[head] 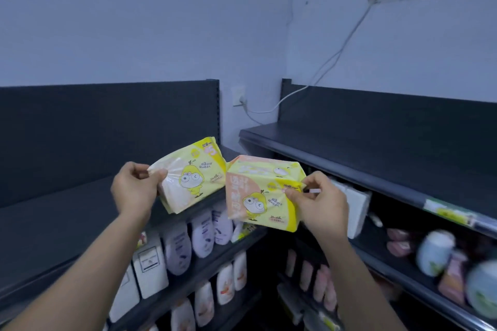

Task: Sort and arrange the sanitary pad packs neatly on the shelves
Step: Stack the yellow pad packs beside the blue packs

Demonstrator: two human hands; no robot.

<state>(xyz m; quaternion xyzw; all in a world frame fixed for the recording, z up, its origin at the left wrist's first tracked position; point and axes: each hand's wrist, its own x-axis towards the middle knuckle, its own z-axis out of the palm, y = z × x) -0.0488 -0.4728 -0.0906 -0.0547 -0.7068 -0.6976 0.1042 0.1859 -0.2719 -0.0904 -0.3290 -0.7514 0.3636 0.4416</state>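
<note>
Two yellow sanitary pad packs with a cartoon pear figure are held up in front of me. My left hand pinches the clear end flap of the left pack, which tilts up to the right over the dark left top shelf. My right hand pinches the right edge of the right pack, a yellow and peach one hanging in the gap between the two shelf units. The two packs nearly touch at their inner corners.
The right top shelf is dark and bare. Lower left shelves hold white and lilac bottles and white boxes. Right lower shelves hold a white pack, jars and pink items. A cable runs from a wall socket.
</note>
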